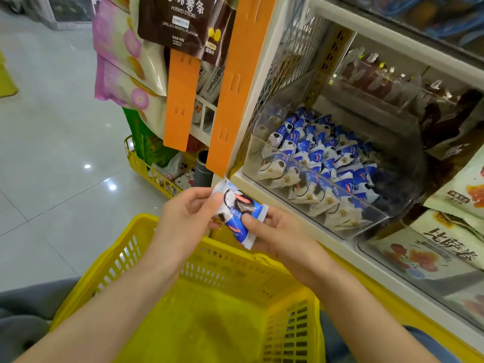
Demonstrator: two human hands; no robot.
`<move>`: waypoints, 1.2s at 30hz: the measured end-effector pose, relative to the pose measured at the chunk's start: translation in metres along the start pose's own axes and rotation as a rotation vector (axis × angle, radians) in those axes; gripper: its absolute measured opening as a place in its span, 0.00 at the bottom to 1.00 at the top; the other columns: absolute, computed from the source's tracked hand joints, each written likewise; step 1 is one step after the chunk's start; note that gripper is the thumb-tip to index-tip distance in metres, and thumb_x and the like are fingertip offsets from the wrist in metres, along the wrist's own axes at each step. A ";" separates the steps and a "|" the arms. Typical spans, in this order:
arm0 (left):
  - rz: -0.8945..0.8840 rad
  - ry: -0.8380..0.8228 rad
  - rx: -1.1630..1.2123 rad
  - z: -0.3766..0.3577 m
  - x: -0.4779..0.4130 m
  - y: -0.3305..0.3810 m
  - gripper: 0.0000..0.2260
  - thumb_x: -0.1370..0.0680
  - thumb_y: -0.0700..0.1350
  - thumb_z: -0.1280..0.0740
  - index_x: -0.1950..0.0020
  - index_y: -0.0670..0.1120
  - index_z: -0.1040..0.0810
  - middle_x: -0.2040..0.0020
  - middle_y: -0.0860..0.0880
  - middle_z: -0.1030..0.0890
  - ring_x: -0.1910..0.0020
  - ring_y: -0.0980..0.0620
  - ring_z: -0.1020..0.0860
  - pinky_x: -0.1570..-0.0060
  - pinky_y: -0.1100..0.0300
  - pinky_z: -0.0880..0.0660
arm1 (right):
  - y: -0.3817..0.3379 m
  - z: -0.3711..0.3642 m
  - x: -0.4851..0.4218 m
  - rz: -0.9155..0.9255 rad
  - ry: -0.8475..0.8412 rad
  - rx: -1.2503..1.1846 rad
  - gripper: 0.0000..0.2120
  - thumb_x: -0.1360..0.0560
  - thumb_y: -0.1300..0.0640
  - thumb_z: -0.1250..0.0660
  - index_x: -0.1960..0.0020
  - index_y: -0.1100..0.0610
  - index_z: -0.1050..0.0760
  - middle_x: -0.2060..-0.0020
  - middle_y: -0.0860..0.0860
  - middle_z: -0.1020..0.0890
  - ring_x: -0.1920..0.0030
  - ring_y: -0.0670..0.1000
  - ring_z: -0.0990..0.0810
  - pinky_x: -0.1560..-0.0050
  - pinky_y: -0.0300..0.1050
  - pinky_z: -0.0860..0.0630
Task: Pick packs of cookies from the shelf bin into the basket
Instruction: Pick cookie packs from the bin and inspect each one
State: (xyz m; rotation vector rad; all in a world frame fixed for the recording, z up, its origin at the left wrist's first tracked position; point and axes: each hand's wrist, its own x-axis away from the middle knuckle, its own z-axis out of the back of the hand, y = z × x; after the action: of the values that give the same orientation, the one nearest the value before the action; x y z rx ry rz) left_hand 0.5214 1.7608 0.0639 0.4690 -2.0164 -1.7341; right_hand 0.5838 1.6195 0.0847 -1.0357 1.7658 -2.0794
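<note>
One cookie pack [239, 213] is pinched from both sides right now, the left hand [188, 216] on its upper end and the right hand [272, 229] at the lower crimped end, thumbs on top. It's held just above the far rim of the yellow basket [235, 248], already out of the shelf bin [400, 184]. For this step the pack is probably best lowered past the rim and let go low down, not tossed, since the cookie inside is likely brittle and the basket floor is hard plastic. One hand could be released first so it's freed for the bin. The wrapper is glossy blue-and-white film with sawtooth sealed ends and looks slippery, so a light pinch on the seam should be enough without anything getting crushed. The bin is clear rigid plastic with a low front wall, and the other packs [322, 163] are leaned inside it in rows. The basket walls are slotted lattice, though the pack looks too wide to slip through.
</note>
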 end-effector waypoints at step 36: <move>0.293 -0.133 0.198 0.000 0.000 0.005 0.12 0.23 0.50 0.38 0.48 0.45 0.20 0.54 0.44 0.16 0.56 0.49 0.19 0.55 0.55 0.22 | 0.013 -0.009 0.005 0.891 0.237 0.881 0.05 0.28 0.60 0.32 0.53 0.60 0.20 0.49 0.54 0.22 0.46 0.45 0.26 0.48 0.37 0.26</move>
State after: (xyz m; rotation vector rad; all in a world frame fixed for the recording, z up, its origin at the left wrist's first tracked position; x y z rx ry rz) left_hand 0.5217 1.7621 0.0692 0.1107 -2.2329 -1.4302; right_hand 0.5712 1.6205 0.0744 0.2238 0.8635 -1.9890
